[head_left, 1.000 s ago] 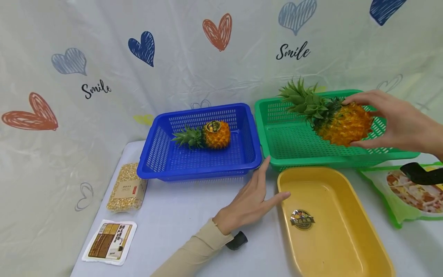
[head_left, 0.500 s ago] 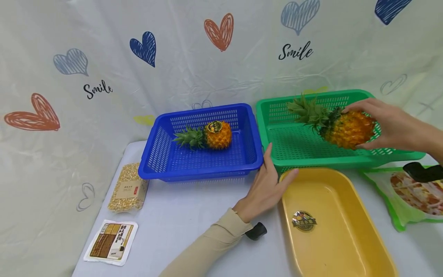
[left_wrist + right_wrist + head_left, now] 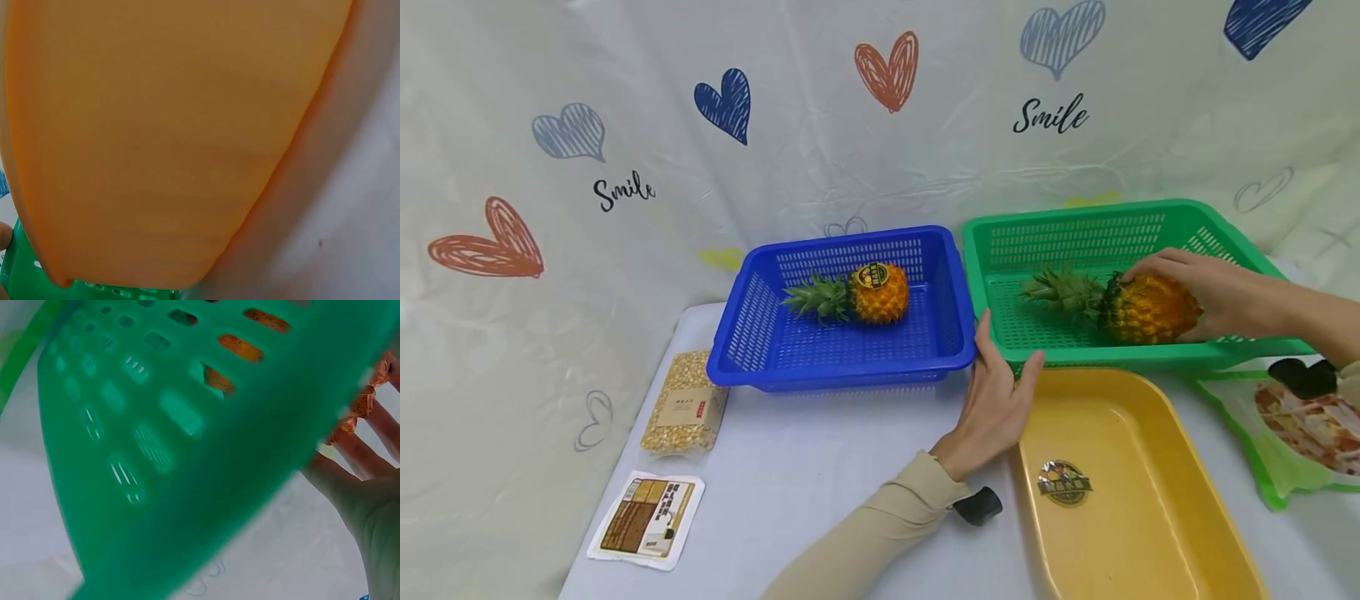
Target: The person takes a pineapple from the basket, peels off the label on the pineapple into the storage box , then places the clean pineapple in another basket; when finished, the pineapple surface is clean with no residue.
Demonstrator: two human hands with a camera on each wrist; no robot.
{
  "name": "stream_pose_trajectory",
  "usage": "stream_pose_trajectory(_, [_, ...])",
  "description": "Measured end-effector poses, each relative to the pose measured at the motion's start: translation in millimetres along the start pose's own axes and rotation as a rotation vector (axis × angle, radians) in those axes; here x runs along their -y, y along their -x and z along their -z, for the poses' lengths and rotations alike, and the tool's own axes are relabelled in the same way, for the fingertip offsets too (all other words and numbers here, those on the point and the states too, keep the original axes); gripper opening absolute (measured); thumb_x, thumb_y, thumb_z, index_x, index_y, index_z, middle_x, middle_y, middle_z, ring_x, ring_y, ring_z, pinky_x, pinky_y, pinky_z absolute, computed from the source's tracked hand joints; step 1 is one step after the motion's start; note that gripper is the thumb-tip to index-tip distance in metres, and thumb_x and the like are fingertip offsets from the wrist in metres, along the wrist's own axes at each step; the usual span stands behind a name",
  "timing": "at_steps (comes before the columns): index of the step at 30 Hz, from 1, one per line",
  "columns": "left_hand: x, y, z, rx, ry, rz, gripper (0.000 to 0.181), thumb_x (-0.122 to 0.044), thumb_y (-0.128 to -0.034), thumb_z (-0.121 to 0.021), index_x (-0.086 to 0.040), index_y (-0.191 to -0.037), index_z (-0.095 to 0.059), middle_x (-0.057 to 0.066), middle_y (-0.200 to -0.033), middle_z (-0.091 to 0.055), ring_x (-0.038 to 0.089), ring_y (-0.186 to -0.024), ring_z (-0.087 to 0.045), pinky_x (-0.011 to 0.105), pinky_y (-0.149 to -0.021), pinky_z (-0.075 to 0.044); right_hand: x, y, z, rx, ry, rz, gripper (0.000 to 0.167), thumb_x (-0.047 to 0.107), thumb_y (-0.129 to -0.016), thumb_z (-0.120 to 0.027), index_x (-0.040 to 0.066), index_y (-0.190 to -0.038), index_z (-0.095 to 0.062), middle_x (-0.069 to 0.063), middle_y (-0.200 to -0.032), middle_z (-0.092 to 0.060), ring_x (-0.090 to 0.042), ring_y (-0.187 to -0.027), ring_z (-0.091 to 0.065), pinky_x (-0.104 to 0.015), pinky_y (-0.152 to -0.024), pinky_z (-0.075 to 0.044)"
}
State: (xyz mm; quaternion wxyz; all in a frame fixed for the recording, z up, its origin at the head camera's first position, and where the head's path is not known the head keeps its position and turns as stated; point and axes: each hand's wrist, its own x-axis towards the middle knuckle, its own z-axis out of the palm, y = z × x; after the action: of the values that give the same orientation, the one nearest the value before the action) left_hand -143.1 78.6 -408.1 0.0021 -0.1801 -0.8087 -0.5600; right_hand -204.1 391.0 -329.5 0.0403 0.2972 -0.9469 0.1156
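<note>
In the head view my right hand (image 3: 1221, 296) grips an orange pineapple (image 3: 1152, 310) by its body, down inside the green basket (image 3: 1090, 357). Its leafy crown points left. Through the basket's slots, the right wrist view shows orange patches of the pineapple (image 3: 240, 347), with the fingers around it behind the rim. My left hand (image 3: 992, 408) has its fingers extended at the front corner where the green and blue baskets meet, thumb beside the yellow tray (image 3: 1026, 467). The left wrist view is mostly filled by the tray's outer wall (image 3: 156, 144).
A blue basket (image 3: 842, 379) holds another pineapple (image 3: 880, 304) with a round label. At the left lie a bag of yellow kernels (image 3: 683, 408) and a flat white-edged packet (image 3: 647, 518). A green-edged bag (image 3: 1303, 429) lies at the right, beside the yellow tray.
My right hand has lowered the pineapple from above the green basket into it. The left hand has shifted right, its thumb moving from the tray's rim towards the green basket.
</note>
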Motion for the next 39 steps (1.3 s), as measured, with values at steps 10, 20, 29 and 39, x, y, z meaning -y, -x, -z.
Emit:
stream_pose_trajectory(10, [-0.8, -0.1, -3.5, 0.01, 0.029, 0.006, 0.075, -0.041, -0.1124, -0.045, -0.019, -0.167, 0.002, 0.01, -0.175, 0.003, 0.021, -0.16, -0.003, 0.044, -0.129, -0.017, -6.5, 6.3, -7.5, -0.001, -0.006, -0.011, 0.101, -0.003, -0.043, -0.104, 0.003, -0.134, -0.06, -0.015, -0.134, -0.061, -0.036, -0.112, -0.059, -0.041, -0.074, -0.058])
stream_pose_trajectory(20, [1.1, -0.6, -2.5, 0.006, 0.006, -0.001, 0.074, -0.043, -0.1119, -0.045, -0.018, -0.166, -0.001, 0.012, -0.174, -0.003, 0.022, -0.16, -0.007, 0.043, -0.128, -0.019, -10.2, -1.3, -0.9, 0.066, -0.038, -0.001, 0.103, -0.006, -0.049, -0.101, 0.003, -0.141, -0.056, -0.019, -0.138, -0.057, -0.041, -0.116, -0.059, -0.059, -0.082, -0.057])
stream_pose_trajectory(29, [3.0, -1.3, -0.8, 0.002, 0.004, -0.007, 0.073, -0.043, -0.112, -0.045, -0.018, -0.166, -0.003, 0.011, -0.174, -0.005, 0.022, -0.16, -0.009, 0.043, -0.128, -0.02, -8.3, -5.0, -2.2, 0.067, -0.051, 0.007, 0.093, 0.0, -0.059, -0.1, 0.003, -0.141, -0.056, -0.019, -0.133, -0.058, -0.042, -0.114, -0.06, -0.065, -0.084, -0.054])
stream_pose_trajectory(39, [5.6, -1.3, -0.7, 0.0, 0.006, -0.023, 0.073, -0.044, -0.1119, -0.045, -0.018, -0.166, -0.004, 0.011, -0.174, -0.006, 0.021, -0.16, -0.009, 0.043, -0.128, -0.02, -1.9, -11.8, 0.9, 0.164, -0.065, -0.077, 0.084, 0.0, -0.069, -0.096, -0.001, -0.143, -0.055, -0.024, -0.137, -0.056, -0.044, -0.116, -0.059, -0.064, -0.087, -0.054])
